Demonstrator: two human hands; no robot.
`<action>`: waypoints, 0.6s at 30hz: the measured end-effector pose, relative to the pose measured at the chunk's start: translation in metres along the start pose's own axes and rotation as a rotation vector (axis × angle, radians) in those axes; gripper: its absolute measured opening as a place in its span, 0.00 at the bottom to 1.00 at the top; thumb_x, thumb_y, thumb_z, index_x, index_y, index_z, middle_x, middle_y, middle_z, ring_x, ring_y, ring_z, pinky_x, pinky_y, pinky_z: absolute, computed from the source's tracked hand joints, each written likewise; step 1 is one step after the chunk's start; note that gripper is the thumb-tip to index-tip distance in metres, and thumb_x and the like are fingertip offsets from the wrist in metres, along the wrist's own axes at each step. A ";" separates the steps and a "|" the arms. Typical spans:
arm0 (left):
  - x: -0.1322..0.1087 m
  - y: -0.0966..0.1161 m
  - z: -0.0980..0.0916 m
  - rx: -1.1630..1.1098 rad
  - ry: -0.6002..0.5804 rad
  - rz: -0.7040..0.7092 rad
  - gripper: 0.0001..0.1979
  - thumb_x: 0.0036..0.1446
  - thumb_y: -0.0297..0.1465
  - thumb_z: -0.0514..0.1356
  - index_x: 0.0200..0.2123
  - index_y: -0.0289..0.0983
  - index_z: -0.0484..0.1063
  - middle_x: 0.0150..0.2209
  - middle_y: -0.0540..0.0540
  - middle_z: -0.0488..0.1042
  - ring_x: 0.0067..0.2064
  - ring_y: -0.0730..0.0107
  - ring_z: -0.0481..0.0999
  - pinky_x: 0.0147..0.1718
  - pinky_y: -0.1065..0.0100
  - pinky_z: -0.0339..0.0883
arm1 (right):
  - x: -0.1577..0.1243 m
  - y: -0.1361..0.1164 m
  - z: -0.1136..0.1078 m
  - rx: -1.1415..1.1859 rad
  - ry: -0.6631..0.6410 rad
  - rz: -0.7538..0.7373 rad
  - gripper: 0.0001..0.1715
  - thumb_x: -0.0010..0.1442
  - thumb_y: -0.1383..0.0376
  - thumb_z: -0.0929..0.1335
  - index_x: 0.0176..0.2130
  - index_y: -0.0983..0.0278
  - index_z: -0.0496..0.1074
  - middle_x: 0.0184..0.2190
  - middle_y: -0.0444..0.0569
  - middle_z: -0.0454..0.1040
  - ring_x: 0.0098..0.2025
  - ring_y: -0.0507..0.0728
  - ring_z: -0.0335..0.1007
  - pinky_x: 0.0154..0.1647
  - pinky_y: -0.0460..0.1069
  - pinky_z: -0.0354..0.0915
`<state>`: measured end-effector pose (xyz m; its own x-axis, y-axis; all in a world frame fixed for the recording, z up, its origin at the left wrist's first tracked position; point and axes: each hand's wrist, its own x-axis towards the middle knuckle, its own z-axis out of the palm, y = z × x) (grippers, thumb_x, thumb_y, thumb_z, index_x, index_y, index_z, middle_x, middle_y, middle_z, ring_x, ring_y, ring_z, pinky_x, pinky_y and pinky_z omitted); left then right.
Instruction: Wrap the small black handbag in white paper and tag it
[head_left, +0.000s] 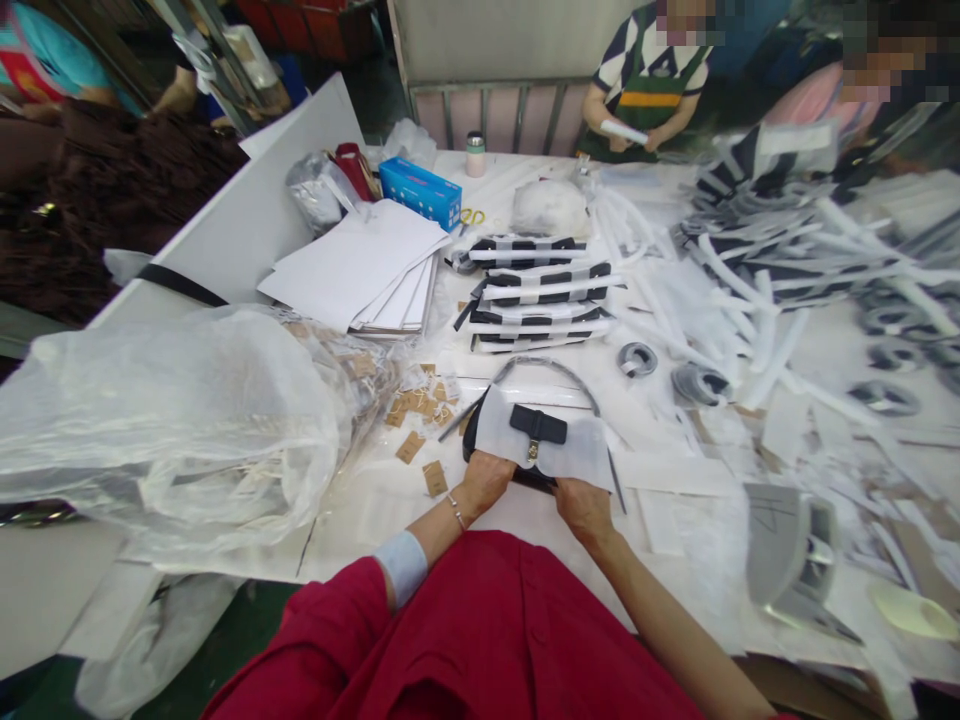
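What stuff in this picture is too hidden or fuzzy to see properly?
Head view:
- Handbag: mostly covered by white paper; only its clasp flap and handle show.
- Left hand and right hand: they grip the handbag's near edge, fingertips hidden underneath.
- Plastic bag: contents hazy through the film.
- Brown tags: print too small.
- Striped pile: blurred.

Handbag (532, 479) near centre: black, smooth, faint sheen, leather or imitation, cannot tell which. Wrap sheet (581, 452) over its front: white, matt, soft; paper or foam unclear. Flap (538, 424): black, matt. Clasp (533, 449): shiny metal. Big bag (165, 420) near left: thin clear plastic, crinkled, glossy. Tags (411, 446) right of it: brown kraft paper, matt. Sheet stack (360, 265) far left: white paper, smooth. Box (420, 192) beyond: blue cardboard, glossy. Bracelet (456, 510): thin bright metal. Sleeve (480, 630) nearest: red cloth, matt.
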<state>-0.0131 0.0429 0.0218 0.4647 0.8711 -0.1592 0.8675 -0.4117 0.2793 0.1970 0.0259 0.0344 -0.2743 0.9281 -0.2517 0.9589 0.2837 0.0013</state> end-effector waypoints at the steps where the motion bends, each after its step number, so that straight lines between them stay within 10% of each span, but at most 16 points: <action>1: -0.001 -0.001 0.001 0.004 0.004 0.008 0.17 0.62 0.22 0.51 0.47 0.34 0.76 0.40 0.37 0.80 0.43 0.59 0.79 0.45 0.61 0.71 | -0.001 0.001 0.004 -0.014 0.017 -0.002 0.17 0.64 0.66 0.61 0.43 0.61 0.77 0.35 0.54 0.81 0.38 0.60 0.78 0.41 0.51 0.68; 18: -0.020 -0.008 0.027 -0.047 0.137 0.083 0.24 0.63 0.22 0.47 0.60 0.36 0.67 0.55 0.37 0.74 0.55 0.56 0.74 0.56 0.57 0.65 | -0.015 0.006 0.043 0.087 0.259 -0.098 0.35 0.57 0.77 0.59 0.60 0.59 0.67 0.49 0.51 0.79 0.53 0.62 0.74 0.63 0.59 0.62</action>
<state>-0.0242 0.0209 -0.0028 0.5032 0.8641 -0.0043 0.8164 -0.4738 0.3303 0.2103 0.0034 -0.0034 -0.3643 0.9313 0.0092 0.9266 0.3634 -0.0969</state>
